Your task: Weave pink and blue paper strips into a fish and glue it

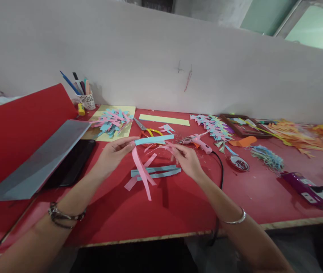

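Between my thumb and fingers, my left hand [118, 151] pinches one end of a blue paper strip [154, 139] and pink paper strips [142, 168] that hang down from it. My right hand [188, 161] is closed at the fingertips on a thin pink paper strip [164, 147], near the blue strip's right end. Below both hands, more blue strips [161, 173] lie on the red table. Just beyond my right hand rests a pink glue gun [199, 142]. Yellow-handled scissors [151, 132] lie behind the blue strip, partly hidden.
A heap of pink and blue paper pieces [114, 120] sits at the back left, by a pen cup [87, 101]. A black tablet-like slab [70, 167] lies left. To the right are a paper garland [214, 127], a small dish [239, 163] and a purple power strip [305, 187]. The glue gun's cord [222, 170] runs off the front edge.
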The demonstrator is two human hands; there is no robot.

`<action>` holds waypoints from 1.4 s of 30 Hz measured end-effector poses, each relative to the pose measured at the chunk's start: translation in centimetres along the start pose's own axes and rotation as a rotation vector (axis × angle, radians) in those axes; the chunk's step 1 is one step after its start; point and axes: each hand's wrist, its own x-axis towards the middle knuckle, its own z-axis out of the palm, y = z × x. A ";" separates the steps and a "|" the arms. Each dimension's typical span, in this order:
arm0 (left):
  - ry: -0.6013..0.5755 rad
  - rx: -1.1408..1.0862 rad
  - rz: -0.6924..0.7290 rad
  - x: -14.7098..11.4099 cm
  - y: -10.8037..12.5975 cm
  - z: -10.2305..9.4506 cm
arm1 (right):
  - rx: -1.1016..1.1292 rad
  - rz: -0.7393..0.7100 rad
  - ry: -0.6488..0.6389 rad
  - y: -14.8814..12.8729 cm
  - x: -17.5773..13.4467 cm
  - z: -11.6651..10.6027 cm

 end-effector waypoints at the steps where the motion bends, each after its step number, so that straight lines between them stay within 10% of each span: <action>1: -0.004 0.025 0.019 0.1 0.3 -0.2 | 0.027 0.000 0.024 -0.1 0.0 0.0; 13: -0.119 0.220 0.194 -0.2 0.1 -2.1 | 0.195 0.016 0.201 -0.9 0.6 -1.3; 19: -0.296 0.364 0.313 -0.7 0.0 -2.2 | -0.082 -0.206 0.304 -2.9 0.9 -4.6; 24: -0.400 0.459 0.401 -1.0 0.2 -2.3 | -0.692 -0.461 -0.063 -5.4 1.8 -6.2; 30: -0.396 0.482 0.483 -0.9 0.0 -2.5 | -1.187 -0.406 -0.331 -8.0 2.9 -4.1; 42: -0.369 0.671 0.652 -1.2 -0.3 -2.6 | -0.653 -0.582 -0.605 -8.0 4.4 -0.6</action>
